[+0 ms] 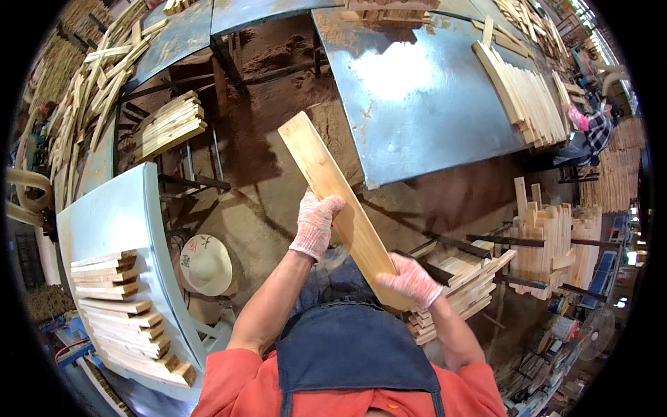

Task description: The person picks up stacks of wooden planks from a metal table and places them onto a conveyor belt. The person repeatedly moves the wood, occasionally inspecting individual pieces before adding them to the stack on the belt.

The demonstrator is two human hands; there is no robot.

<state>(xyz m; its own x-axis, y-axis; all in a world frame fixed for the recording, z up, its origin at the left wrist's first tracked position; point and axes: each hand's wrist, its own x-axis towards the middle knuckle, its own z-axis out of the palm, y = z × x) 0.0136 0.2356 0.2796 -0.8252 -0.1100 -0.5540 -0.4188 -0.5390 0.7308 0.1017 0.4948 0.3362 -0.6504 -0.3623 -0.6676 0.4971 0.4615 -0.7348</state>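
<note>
A long, flat wooden board (340, 198) slants across the middle of the view, its far end up to the left and its near end by my apron. My left hand (315, 221), in a pink and white knit glove, is closed around its left edge around mid-length. Near the lower end, my right hand (411, 281), gloved alike, grips the right edge with the thumb lying on the top face. The fingers of both hands are partly hidden beneath the board.
A metal-topped table (431, 118) stands ahead, with a row of boards (521, 94) on its right. To my left, a pale table (111, 215) bears stacked wood strips (125, 313). A straw hat (206, 265) lies low beside it. Stacked boards (462, 285) sit close on my right; another person (590, 132) is farther right.
</note>
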